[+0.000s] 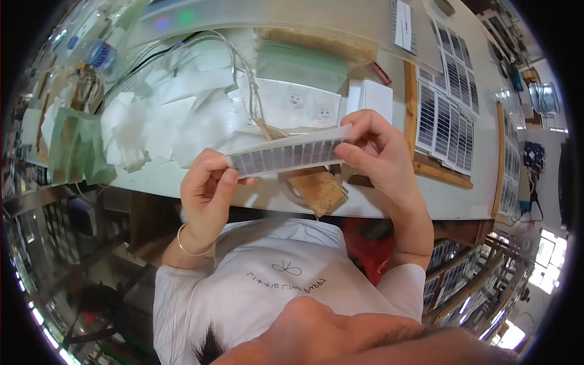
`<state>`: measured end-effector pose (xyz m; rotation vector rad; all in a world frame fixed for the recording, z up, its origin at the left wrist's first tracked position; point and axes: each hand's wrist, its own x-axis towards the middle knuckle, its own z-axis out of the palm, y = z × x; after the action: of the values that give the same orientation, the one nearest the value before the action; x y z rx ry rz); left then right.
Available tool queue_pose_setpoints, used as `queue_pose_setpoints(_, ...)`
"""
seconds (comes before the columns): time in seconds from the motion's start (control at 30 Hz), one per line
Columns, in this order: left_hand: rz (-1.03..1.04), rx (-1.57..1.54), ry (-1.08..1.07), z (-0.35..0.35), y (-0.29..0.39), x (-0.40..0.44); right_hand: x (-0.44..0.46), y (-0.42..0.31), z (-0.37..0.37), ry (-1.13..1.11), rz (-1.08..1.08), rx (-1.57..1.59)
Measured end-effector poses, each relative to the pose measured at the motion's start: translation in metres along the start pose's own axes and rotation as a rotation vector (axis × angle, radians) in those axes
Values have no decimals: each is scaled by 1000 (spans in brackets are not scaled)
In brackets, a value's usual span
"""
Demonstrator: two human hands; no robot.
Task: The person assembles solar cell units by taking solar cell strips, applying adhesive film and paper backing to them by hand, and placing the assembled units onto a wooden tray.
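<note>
A narrow translucent strip with a row of dark rectangular cells (286, 155) is stretched between my two hands, above the front part of the table. My left hand (210, 182) pinches its left end between thumb and fingers. At the right end, slightly higher, my right hand (374, 149) grips it by the corner with thumb and forefinger. Below the strip lies a worn brown block (317, 190) near the table's front edge. Behind it is a white sheet with small drawn faces (298, 100), partly hidden by cables and the strip.
Crumpled white sheets (194, 115) cover the left of the table (158, 184). Green sheets (301, 67) lie at the back, with a white box (376, 99) beside them. Wooden-framed panels of dark cells (444, 131) stand right. Cables (246, 67) run down the middle.
</note>
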<state>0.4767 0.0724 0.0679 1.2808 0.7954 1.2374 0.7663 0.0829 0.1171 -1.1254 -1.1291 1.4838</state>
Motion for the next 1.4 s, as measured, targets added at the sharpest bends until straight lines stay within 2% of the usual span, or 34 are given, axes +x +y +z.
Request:
queue_pose_setpoints(0.53, -6, -22, 0, 2, -1, 0, -3, -3, -1, -32, 8, -1)
queue_pose_setpoints(0.7, -86, -61, 75, 5, 0, 3, -2, -5, -2, -20, 15, 20)
queue_pose_setpoints(0.97, -95, -71, 87, 7, -2, 3, -3, -5, -4, -24, 17, -2)
queue_pose_setpoints(1.07, -103, -97, 95, 8, -3, 3, -3, -4, 1, -4, -21, -53)
queue_pose_setpoints(1.17, -122, -126, 90, 9, -2, 3, -3, -6, 7, 35, -69, 23)
queue_pose_setpoints(1.23, -137, -144, 91, 9, -1, 4, -4, -5, 7, 41, -133, -40)
queue_pose_setpoints(1.4, -195, -131, 37, 6, 1, 2, -14, -9, 3, 34, -118, -290)
